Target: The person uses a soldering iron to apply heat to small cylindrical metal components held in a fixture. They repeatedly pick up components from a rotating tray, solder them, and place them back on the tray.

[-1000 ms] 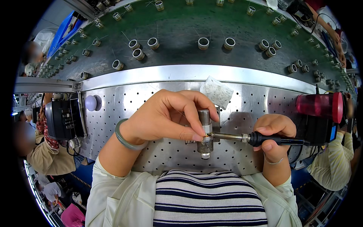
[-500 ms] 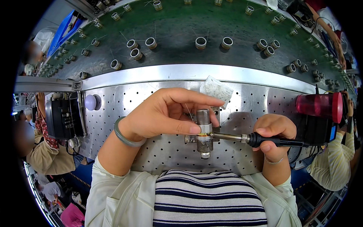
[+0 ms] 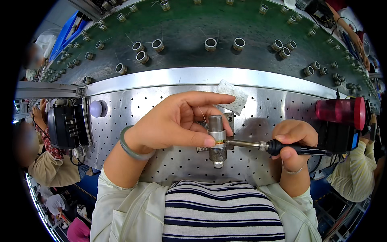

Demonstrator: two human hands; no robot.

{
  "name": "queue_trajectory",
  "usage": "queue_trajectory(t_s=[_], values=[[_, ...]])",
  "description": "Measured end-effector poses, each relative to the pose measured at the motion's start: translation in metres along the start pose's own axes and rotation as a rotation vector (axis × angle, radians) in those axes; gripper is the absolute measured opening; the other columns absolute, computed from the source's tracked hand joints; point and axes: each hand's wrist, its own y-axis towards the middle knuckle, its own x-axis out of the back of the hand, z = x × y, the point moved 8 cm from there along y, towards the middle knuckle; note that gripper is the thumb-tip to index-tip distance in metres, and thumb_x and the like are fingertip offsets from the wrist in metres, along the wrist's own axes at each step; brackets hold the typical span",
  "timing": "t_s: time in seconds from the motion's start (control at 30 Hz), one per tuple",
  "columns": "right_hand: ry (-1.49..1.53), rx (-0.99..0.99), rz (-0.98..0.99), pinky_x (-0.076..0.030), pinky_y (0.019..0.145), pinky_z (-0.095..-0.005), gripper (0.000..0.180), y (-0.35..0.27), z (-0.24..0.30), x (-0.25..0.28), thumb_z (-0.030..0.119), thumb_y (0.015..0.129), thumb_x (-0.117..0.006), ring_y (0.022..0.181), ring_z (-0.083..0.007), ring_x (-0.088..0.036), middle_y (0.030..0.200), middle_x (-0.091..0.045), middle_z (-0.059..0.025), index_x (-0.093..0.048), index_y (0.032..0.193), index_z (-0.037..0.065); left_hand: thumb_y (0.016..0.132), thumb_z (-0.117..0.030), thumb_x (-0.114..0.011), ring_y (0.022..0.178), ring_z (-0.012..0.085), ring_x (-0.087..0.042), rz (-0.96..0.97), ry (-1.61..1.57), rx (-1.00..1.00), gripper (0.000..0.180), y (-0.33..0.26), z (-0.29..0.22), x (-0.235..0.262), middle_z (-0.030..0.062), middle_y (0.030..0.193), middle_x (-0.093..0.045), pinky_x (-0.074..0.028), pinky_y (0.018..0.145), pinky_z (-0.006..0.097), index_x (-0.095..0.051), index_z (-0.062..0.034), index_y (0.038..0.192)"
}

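My left hand (image 3: 177, 125), a green bangle at its wrist, grips a silver metal ring (image 3: 217, 136) with its thumb on the near side and fingers behind; the index finger stretches out above. This ring sits around a grey metal rod (image 3: 216, 121) on a metal fixture (image 3: 218, 155). A copper-yellow band with a fine wire shows at the ring's lower edge. In my right hand (image 3: 294, 141) is a soldering iron (image 3: 278, 147) with a black handle, held level; its tip meets the ring's band from the right.
A perforated metal worktop (image 3: 181, 173) lies beneath. Behind a metal rail (image 3: 193, 76), a green belt (image 3: 181, 56) carries several metal rings with wires. To the left are a purple knob (image 3: 96, 109) and a black device (image 3: 64, 125). A red canister (image 3: 338, 113) and whitish pad (image 3: 234, 97) stand nearby.
The rings on the belt have shifted slightly left. My right hand has moved a little, with the iron's tip still at the ring. My left index finger has drawn slightly upward and left.
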Motion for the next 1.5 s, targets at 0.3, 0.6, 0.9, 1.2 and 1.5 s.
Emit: queue_trajectory(t_s=[0.3, 0.6, 0.9, 1.2, 1.5], values=[[0.038, -0.017, -0.035, -0.043, 0.050, -0.0258, 0.019, -0.001, 0.000, 0.005, 0.000, 0.070, -0.075, 0.054, -0.0174, -0.058, 0.070, -0.063, -0.0126, -0.065, 0.085, -0.005, 0.071, 0.010, -0.071, 0.088, 0.0164, -0.064, 0.050, -0.067, 0.007, 0.082, 0.005, 0.004, 0.003, 0.0221, 0.105, -0.063, -0.053, 0.077, 0.021, -0.030, 0.0073, 0.141], [0.041, 0.033, 0.014, -0.044, 0.050, -0.0257, 0.020, 0.000, 0.005, 0.004, 0.000, 0.070, -0.075, 0.053, -0.0184, -0.059, 0.068, -0.063, -0.0130, -0.065, 0.086, -0.006, 0.070, 0.007, -0.074, 0.089, 0.0163, -0.064, 0.031, -0.035, -0.014, 0.085, 0.007, 0.005, 0.003, 0.0217, 0.105, -0.063, -0.053, 0.077, 0.021, -0.029, 0.0064, 0.142], [0.126, -0.037, -0.014, -0.046, 0.051, -0.0255, 0.023, 0.002, 0.002, 0.002, 0.000, 0.069, -0.076, 0.055, -0.0187, -0.061, 0.069, -0.064, -0.0135, -0.065, 0.089, -0.007, 0.066, 0.001, -0.080, 0.093, 0.0142, -0.062, -0.012, 0.003, 0.000, 0.077, 0.006, 0.009, 0.012, 0.0155, 0.101, -0.063, -0.053, 0.078, 0.023, -0.043, 0.0082, 0.134], [0.055, -0.065, -0.075, -0.047, 0.054, -0.0253, 0.022, -0.003, -0.004, 0.008, 0.001, 0.070, -0.076, 0.058, -0.0179, -0.061, 0.072, -0.064, -0.0140, -0.064, 0.087, -0.007, 0.066, 0.002, -0.079, 0.086, 0.0137, -0.064, -0.066, 0.012, 0.037, 0.075, 0.009, 0.012, 0.008, 0.0143, 0.099, -0.064, -0.054, 0.075, 0.022, -0.044, 0.0083, 0.133], [0.149, -0.132, -0.088, -0.047, 0.051, -0.0242, 0.021, -0.004, -0.008, 0.011, 0.002, 0.072, -0.076, 0.055, -0.0162, -0.060, 0.070, -0.063, -0.0132, -0.062, 0.085, -0.006, 0.066, 0.003, -0.078, 0.089, 0.0166, -0.065, -0.059, -0.029, 0.036, 0.076, 0.010, 0.013, 0.007, 0.0155, 0.099, -0.065, -0.054, 0.076, 0.022, -0.044, 0.0078, 0.134]])
